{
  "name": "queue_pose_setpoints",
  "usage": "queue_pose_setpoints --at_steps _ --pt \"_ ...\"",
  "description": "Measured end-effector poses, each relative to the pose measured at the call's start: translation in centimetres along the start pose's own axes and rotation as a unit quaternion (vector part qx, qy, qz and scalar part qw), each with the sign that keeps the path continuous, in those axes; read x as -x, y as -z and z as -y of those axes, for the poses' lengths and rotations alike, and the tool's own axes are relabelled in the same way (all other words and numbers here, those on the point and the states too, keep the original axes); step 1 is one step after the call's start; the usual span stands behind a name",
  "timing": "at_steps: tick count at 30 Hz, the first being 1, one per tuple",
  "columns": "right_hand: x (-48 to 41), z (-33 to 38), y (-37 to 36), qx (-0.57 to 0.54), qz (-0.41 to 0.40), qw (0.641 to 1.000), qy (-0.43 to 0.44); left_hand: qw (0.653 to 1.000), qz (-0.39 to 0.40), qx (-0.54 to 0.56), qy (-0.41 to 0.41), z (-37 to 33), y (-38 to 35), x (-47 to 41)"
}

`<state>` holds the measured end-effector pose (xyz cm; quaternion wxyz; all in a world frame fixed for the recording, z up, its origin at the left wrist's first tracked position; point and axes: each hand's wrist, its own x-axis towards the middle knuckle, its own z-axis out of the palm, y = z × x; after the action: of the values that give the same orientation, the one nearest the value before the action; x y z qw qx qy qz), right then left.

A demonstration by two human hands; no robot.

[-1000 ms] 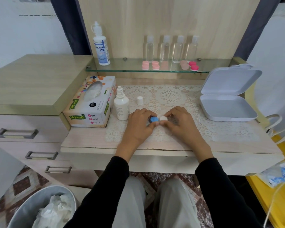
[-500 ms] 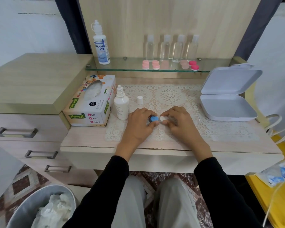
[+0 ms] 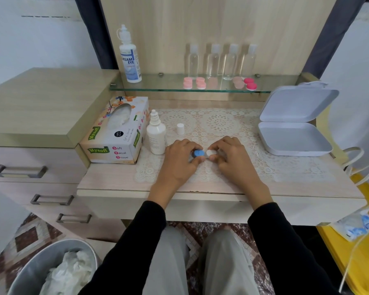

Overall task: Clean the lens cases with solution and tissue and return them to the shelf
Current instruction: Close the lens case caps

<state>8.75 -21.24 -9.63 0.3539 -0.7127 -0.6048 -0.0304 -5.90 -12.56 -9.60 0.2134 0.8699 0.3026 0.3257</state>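
Near left: bin [image 3: 51,269] w/ crumpled tissue. On desk [image 3: 115,177], blue-and-white lens case [image 3: 199,153] sits between both hands: left hand [image 3: 179,165] pinches blue end, right hand [image 3: 234,162] pinches white end. Just left: uncapped solution bottle [image 3: 156,137], loose cap [image 3: 180,128] behind, tissue box [image 3: 117,133] beyond. Far: glass shelf [image 3: 158,87] w/ pink lens cases [image 3: 194,83] and a big bottle [image 3: 130,58].

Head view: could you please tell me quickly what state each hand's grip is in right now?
Left grip: closed, pinching the blue cap.
Right grip: closed, pinching the white cap.
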Motion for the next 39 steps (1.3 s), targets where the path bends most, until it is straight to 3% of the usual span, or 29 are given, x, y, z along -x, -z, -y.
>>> queue_pose_setpoints --at_steps 7,17,25,39 --pt "0.0 0.2 0.2 0.016 -0.007 1.000 0.003 1.000 -0.007 -0.007 -0.004 0.1 0.0 0.0" --pt "0.0 -0.1 0.5 -0.052 0.003 0.999 -0.013 0.996 0.009 -0.078 -0.028 0.0 0.0 0.2" --pt "0.3 -0.1 0.4 -0.031 -0.038 0.998 -0.047 0.964 0.156 -0.212 0.040 -0.4 -0.4 0.1" --pt "-1.5 -0.1 1.2 -0.028 -0.050 0.996 -0.063 0.960 0.160 -0.226 0.044 -0.6 -0.4 0.0"
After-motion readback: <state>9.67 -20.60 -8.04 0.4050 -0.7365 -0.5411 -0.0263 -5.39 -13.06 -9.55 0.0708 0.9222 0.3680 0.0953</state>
